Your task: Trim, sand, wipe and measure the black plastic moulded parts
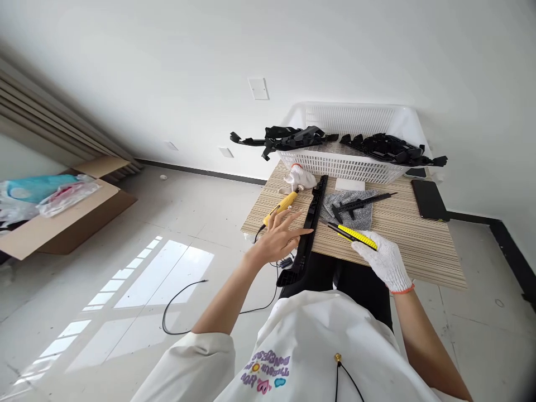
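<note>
A long black plastic strip (309, 229) lies lengthwise on the table, its near end jutting over the front edge. My bare left hand (282, 237) has its fingers spread, with a fingertip at the strip's left side. In a white knit glove, my right hand (383, 258) is closed around a yellow and black utility knife (358, 237), which points left toward the strip. Behind the knife, a black caliper (355, 205) rests on a grey cloth (335, 201). A yellow corded tool (281, 207) sits just beyond my left fingers.
A white plastic basket (347, 164) heaped with black plastic parts (389, 149) stands at the back of the wood-grain table (419, 245). Another white glove (301, 177) is near it. A black phone (429, 199) lies at the right. On the floor are a cable (167, 312) and an open cardboard box (75, 223).
</note>
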The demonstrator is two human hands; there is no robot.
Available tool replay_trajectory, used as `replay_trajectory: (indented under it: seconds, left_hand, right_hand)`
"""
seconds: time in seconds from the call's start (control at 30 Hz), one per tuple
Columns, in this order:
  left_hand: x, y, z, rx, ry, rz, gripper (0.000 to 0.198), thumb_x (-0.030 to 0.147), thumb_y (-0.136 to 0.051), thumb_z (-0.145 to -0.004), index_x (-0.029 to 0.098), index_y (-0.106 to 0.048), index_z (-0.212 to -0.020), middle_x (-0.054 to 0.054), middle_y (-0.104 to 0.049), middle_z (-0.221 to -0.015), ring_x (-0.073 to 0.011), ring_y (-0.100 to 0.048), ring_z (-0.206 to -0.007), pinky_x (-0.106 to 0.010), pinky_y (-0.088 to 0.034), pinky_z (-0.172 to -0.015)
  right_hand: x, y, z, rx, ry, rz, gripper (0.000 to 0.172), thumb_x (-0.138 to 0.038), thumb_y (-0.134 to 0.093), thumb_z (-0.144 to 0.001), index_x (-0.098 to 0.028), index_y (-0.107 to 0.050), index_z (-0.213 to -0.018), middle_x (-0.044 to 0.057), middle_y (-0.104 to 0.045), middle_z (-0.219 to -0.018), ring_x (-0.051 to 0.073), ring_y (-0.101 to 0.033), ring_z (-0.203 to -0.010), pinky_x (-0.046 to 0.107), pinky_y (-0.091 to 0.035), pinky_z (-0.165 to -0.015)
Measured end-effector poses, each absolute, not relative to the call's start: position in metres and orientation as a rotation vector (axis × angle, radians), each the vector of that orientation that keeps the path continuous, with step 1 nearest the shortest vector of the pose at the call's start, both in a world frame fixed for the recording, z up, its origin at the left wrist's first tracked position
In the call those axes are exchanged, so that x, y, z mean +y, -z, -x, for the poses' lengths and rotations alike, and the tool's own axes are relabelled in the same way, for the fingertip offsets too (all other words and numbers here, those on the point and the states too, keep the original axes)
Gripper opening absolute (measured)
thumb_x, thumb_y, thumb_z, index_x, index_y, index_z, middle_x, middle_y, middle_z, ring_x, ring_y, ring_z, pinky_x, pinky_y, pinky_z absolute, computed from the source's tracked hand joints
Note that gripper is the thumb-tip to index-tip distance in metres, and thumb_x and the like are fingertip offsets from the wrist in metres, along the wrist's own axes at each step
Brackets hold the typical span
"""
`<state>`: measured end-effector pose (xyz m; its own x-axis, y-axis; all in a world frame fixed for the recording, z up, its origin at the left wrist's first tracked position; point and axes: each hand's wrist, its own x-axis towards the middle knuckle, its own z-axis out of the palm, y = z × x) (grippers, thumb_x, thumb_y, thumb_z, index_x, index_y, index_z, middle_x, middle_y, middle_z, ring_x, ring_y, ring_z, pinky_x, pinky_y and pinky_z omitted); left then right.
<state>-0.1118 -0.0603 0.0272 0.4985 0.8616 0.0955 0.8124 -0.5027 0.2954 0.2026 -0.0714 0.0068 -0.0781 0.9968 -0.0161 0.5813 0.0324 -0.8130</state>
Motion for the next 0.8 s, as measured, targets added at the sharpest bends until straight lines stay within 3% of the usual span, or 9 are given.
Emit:
replay_trajectory:
  seconds: [0.23, 0.5, 0.63, 0.8]
  left_hand:
    - [-0.046, -0.029, 0.105, 1.401, -0.287, -2.606, 0.043, 0.031, -0.043, -0.097, 0.044, -0.060, -0.134, 0.005, -0.031, -0.162, -0.0337, -0.021, -0.150, -0.063, -0.005, -0.122]
    - [-0.034, -0.035, 0.099, 1.485, -0.316, -2.484, 0.044, 0.037, -0.032, -0.103, 0.038, -0.056, -0.140, 0.001, -0.028, -0.163, -0.0321, -0.018, -0.151, -0.061, -0.009, -0.123]
    - [-0.041, -0.035, 0.102, 1.458, -0.291, -2.450, 0.041, 0.043, -0.045, -0.099, 0.039, -0.057, -0.138, 0.003, -0.028, -0.163, -0.0323, -0.019, -0.150, -0.059, -0.016, -0.122]
    - [-0.041, -0.031, 0.101, 1.516, -0.243, -2.369, 0.068, 0.055, -0.058, -0.090, 0.033, -0.038, -0.152, -0.003, -0.036, -0.160, -0.0314, -0.025, -0.148, -0.054, -0.023, -0.121]
  right_hand:
    - [-0.070, -0.009, -0.204, -1.781, -0.905, 1.534, 0.038, -0.050, -0.065, -0.087, -0.031, -0.072, -0.118, 0.001, -0.074, -0.116, 0.026, -0.069, -0.108, 0.039, -0.054, -0.096]
    - [-0.068, -0.006, -0.207, -1.932, -0.805, 1.511, 0.039, -0.050, -0.065, -0.086, -0.032, -0.072, -0.120, 0.002, -0.075, -0.113, 0.028, -0.071, -0.103, 0.040, -0.057, -0.092]
    - [-0.069, -0.005, -0.207, -1.936, -0.781, 1.497, 0.038, -0.050, -0.065, -0.086, -0.033, -0.071, -0.120, 0.001, -0.074, -0.115, 0.029, -0.070, -0.106, 0.042, -0.057, -0.093]
    - [-0.071, -0.008, -0.205, -1.941, -0.771, 1.474, 0.040, -0.051, -0.064, -0.087, -0.031, -0.070, -0.122, 0.001, -0.075, -0.114, 0.027, -0.071, -0.104, 0.041, -0.056, -0.094]
